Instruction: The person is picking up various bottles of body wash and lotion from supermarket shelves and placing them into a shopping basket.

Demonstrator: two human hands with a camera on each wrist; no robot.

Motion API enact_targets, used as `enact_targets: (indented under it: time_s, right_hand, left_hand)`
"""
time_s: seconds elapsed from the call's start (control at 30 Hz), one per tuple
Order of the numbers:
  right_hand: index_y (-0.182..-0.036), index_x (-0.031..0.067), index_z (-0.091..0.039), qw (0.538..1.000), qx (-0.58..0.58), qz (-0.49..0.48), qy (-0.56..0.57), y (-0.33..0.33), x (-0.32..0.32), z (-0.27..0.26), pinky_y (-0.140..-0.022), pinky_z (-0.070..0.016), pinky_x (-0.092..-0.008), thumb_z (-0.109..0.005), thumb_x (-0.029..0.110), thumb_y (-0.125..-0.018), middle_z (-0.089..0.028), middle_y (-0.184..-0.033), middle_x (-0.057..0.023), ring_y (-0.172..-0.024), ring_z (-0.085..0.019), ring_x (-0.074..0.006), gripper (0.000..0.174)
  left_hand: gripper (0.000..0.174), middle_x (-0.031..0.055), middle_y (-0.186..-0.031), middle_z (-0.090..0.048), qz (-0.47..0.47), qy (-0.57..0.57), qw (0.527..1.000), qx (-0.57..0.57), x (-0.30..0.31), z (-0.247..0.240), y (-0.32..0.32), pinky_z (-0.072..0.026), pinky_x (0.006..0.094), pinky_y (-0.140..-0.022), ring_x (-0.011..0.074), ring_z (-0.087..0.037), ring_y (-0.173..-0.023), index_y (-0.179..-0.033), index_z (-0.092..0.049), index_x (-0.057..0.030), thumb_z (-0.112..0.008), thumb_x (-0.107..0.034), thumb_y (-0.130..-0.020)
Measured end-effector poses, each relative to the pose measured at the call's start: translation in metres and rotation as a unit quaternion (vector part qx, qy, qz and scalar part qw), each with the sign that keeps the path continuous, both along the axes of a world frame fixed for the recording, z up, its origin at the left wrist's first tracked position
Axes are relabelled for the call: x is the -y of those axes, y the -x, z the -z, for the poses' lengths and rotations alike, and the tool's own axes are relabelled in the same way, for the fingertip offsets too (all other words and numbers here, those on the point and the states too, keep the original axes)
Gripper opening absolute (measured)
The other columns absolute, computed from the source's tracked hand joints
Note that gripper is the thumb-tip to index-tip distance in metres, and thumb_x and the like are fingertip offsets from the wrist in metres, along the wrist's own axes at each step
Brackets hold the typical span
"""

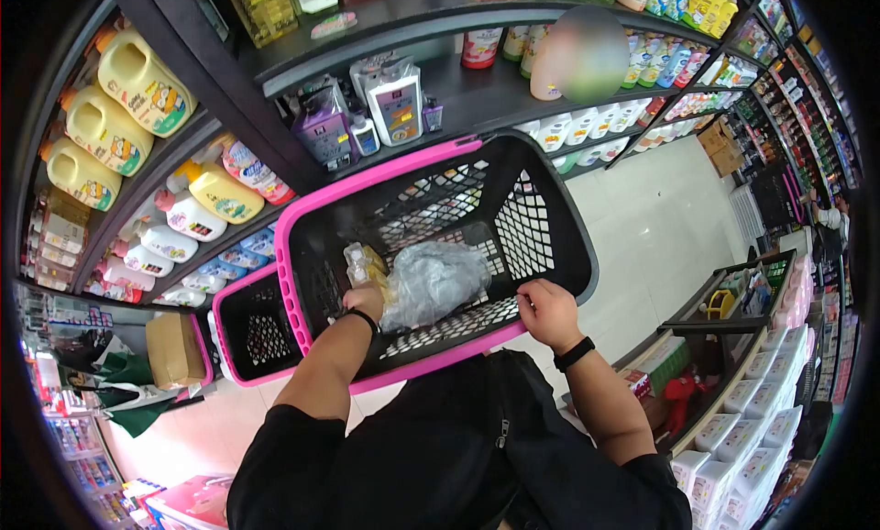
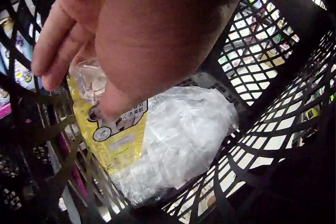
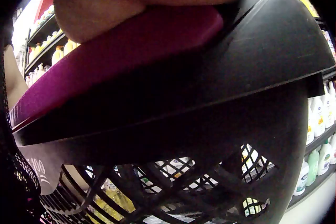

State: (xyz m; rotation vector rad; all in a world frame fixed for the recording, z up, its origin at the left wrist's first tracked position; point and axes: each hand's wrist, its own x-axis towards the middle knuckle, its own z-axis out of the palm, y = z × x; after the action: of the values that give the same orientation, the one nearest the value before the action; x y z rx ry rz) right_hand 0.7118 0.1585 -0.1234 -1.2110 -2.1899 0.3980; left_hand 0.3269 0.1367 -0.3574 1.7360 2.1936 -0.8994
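Inside a black basket with pink handles (image 1: 376, 174), my left hand (image 1: 365, 301) holds a yellow bottle (image 2: 121, 148) by its clear top. In the left wrist view the thumb lies on the near side of that top and the fingers reach round behind. Beside the bottle, a crumpled clear plastic bag (image 1: 440, 275) lies at the basket's bottom. My right hand (image 1: 553, 317) grips the basket's near rim by its right corner, fingers curled over the edge. From the right wrist, the palm rests on the pink handle (image 3: 131, 50).
Shelves of bottles surround the basket: yellow jugs (image 1: 139, 81) at left, purple boxes (image 1: 325, 131) behind it. A second pink-edged basket (image 1: 247, 380) stands at left, near a cardboard box (image 1: 174, 351). White packs (image 1: 733, 429) are stacked at lower right beside the tiled floor (image 1: 660, 209).
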Motion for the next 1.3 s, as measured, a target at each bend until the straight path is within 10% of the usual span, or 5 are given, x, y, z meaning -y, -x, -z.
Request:
enact_targets:
  time_s: [0.4,0.57,0.83,0.93,1.3]
  right_hand:
    - [-0.089,0.0092,-0.067,0.998,-0.001,-0.046,0.039,-0.013,-0.002,0.003,-0.064,-0.0541,-0.0429,-0.067,0.017,-0.086,-0.067,-0.081,-0.0091,-0.074,-0.066,-0.0325,0.009]
    - [-0.1,0.0063,-0.067,0.982,-0.002,-0.158,0.104,-0.04,-0.019,-0.02,-0.076,-0.0542,-0.0416,-0.066,0.018,-0.088,-0.067,-0.093,-0.0123,-0.087,-0.066,-0.0329,0.016]
    - [-0.105,0.0071,-0.067,0.97,-0.034,-0.222,0.094,-0.106,-0.066,-0.038,-0.079,-0.055,-0.0414,-0.068,0.021,-0.09,-0.068,-0.095,-0.0123,-0.089,-0.067,-0.0332,0.02]
    - [-0.107,0.0057,-0.067,0.965,-0.08,-0.195,0.155,-0.142,-0.075,-0.039,-0.078,-0.0554,-0.0396,-0.07,0.019,-0.09,-0.07,-0.098,-0.0127,-0.089,-0.068,-0.0316,0.021]
    - [-0.106,0.002,-0.069,0.95,-0.183,-0.046,0.25,-0.252,-0.095,-0.014,-0.072,-0.0564,-0.0328,-0.07,0.012,-0.091,-0.072,-0.095,-0.0127,-0.085,-0.071,-0.0256,0.018]
  left_hand:
    - [0.053,0.0179,-0.121,-0.07,-0.001,0.077,0.997,0.012,-0.008,-0.025,-0.012,-0.0583,0.0576,-0.065,0.0372,-0.072,-0.098,-0.138,-0.055,-0.0086,-0.066,-0.025,-0.089]
    - [0.055,0.0246,-0.112,-0.07,0.108,0.028,0.954,0.279,-0.061,-0.192,-0.049,-0.0519,0.0503,-0.09,0.0425,-0.067,-0.106,-0.124,-0.061,-0.0057,-0.069,-0.044,-0.085]
    - [0.034,0.0111,-0.101,-0.067,0.135,-0.499,0.735,0.44,-0.234,-0.432,-0.121,-0.0539,0.0331,-0.078,0.0196,-0.065,-0.086,-0.119,-0.062,-0.0003,-0.07,-0.017,-0.091]
    - [0.054,0.0222,-0.117,-0.063,0.097,-0.611,0.666,0.416,-0.319,-0.459,-0.13,-0.0505,0.0413,-0.095,0.0339,-0.062,-0.109,-0.131,-0.054,0.0043,-0.072,-0.021,-0.087]
    - [0.07,0.0146,-0.128,-0.058,-0.042,-0.488,0.492,0.719,-0.422,-0.459,-0.134,-0.0483,0.0355,-0.099,0.022,-0.058,-0.116,-0.15,-0.028,0.0023,-0.067,-0.002,-0.091]
